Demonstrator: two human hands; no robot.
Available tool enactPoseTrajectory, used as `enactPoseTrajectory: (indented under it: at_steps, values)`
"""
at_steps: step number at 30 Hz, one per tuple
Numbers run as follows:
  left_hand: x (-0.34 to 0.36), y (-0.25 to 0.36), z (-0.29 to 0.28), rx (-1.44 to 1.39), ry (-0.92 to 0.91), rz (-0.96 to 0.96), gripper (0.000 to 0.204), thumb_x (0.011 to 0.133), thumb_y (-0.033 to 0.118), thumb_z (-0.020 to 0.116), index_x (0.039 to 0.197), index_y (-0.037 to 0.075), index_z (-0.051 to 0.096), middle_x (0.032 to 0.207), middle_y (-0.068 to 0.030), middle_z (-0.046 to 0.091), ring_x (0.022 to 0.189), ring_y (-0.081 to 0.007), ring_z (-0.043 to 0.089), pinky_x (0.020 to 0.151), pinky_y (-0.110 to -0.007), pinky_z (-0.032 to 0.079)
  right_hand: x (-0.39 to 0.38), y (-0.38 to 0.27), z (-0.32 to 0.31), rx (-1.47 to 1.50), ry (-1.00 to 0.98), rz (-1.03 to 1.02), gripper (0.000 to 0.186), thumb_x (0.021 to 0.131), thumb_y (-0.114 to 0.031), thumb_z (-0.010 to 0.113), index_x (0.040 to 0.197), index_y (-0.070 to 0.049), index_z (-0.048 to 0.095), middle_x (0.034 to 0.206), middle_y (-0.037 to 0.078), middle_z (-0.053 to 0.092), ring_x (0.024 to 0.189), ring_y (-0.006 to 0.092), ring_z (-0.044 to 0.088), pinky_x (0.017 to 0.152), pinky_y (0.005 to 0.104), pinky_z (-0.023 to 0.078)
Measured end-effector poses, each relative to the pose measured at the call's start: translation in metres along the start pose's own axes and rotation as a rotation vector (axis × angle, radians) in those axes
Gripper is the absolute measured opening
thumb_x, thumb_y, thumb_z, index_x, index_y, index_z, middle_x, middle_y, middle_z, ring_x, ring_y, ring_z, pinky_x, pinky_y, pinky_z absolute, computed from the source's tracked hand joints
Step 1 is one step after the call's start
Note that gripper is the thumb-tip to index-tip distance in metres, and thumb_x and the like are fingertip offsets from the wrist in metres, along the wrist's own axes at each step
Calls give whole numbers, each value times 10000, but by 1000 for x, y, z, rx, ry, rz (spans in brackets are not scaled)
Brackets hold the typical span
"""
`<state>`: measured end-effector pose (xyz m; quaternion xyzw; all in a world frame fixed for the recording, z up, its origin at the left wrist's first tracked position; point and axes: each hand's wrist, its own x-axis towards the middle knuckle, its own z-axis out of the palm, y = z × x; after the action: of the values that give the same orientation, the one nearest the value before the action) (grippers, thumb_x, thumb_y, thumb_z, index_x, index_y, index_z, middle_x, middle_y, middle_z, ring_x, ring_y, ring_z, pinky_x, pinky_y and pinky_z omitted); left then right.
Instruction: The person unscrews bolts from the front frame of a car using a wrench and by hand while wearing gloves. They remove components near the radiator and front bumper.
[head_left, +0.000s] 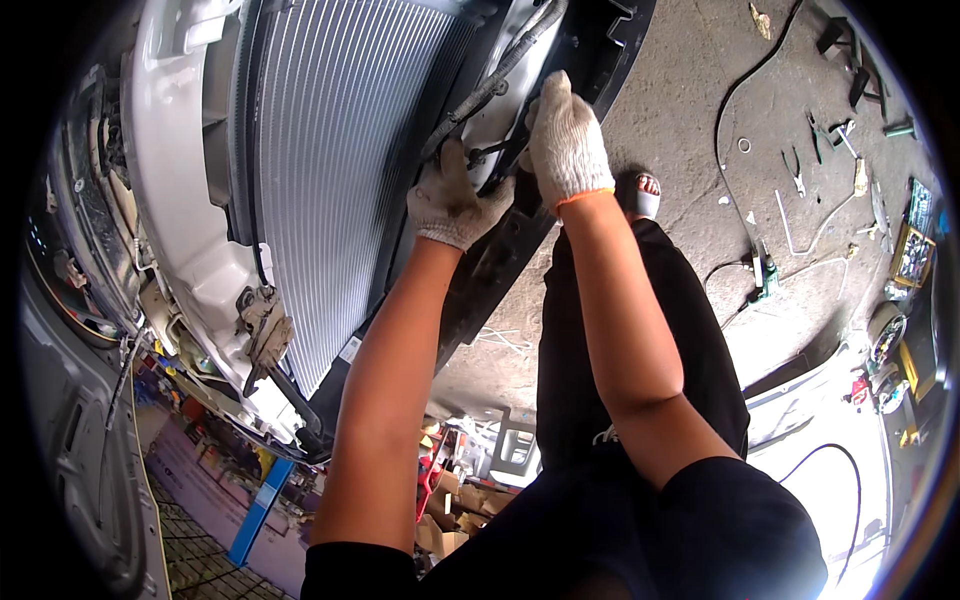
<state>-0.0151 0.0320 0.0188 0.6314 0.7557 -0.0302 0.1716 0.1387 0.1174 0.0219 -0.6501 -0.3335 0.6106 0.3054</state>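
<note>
Left hand [450, 203]: by hose [497, 86], cannot tell if grasping
Right hand [568, 145]: at panel [510, 240], likewise
Panel: apparently being worked; next likely needs steadying

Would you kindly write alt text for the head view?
A gloved left hand and gloved right hand reach into the front of a car, near a grey hose and silvery radiator. Pliers and a green tool lie on the floor.

My 2 gloves [568, 145] are rough knit cloth (matt, smudged); the radiator [345, 160] is ribbed metal, the panel [168, 110] beyond its left edge glossy.
</note>
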Motion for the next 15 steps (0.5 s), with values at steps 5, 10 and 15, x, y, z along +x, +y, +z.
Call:
enactPoseTrajectory:
  at_steps: [5, 10, 15]
  values:
    - [3, 4, -6, 74, -34, 34, 830, 725, 545, 851, 1271, 54, 464, 1105, -214, 705, 952, -395, 736, 813, -509, 609, -3, -21, -5, -117, -170, -195, 482, 1077, -377, 478, 1079, 91, 591, 922, 296, 658, 905, 445, 667, 805, 464, 551]
    - [0, -24, 13, 176, 185, 287, 734, 890, 409, 768, 1368, -41, 440, 1120, -201, 697, 895, -314, 754, 746, -378, 622, -80, -16, 4, -123, -190, -278, 174, 1007, -47, 559, 1165, 19, 592, 1021, 225, 585, 753, 348, 678, 643, 432, 575]
    - [-7, -10, 7, 172, 67, 113, 905, 803, 541, 809, 1428, 7, 432, 839, -115, 699, 642, -245, 708, 647, -361, 601, -144, 9, 46, -123, -141, -366, 284, 949, -229, 716, 1076, -13, 583, 1071, 213, 607, 861, 433, 704, 723, 496, 598]
